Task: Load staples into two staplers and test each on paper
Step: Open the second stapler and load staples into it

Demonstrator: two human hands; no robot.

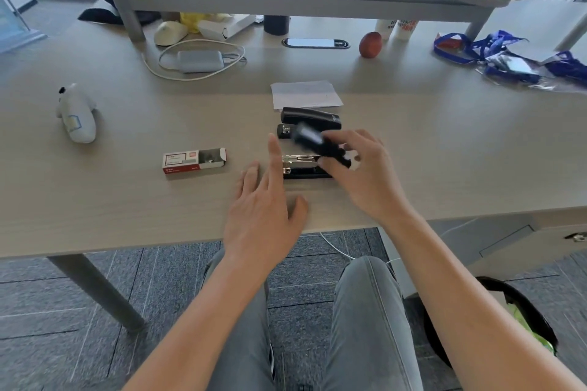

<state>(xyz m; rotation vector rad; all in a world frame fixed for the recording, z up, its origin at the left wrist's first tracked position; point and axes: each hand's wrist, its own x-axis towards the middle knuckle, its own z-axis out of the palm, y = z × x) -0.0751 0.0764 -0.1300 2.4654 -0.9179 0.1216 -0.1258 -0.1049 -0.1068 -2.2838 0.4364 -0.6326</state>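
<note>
Two black staplers lie at the middle of the desk. The far stapler (311,117) rests shut just in front of a few paper sheets (306,94). The near stapler (303,167) is hinged open, its metal staple channel showing. My right hand (365,174) grips that stapler's raised black top cover (317,141), which is blurred. My left hand (263,200) hovers just left of the near stapler with fingers spread and nothing in it. A red and white staple box (194,161) lies open on the desk further left.
A white plush toy (76,114) lies at the far left. A charger with cable (200,60), an apple (370,44) and blue lanyards (495,54) sit along the back under the partition. The desk edge (127,247) runs above my knees. A bin (521,317) stands lower right.
</note>
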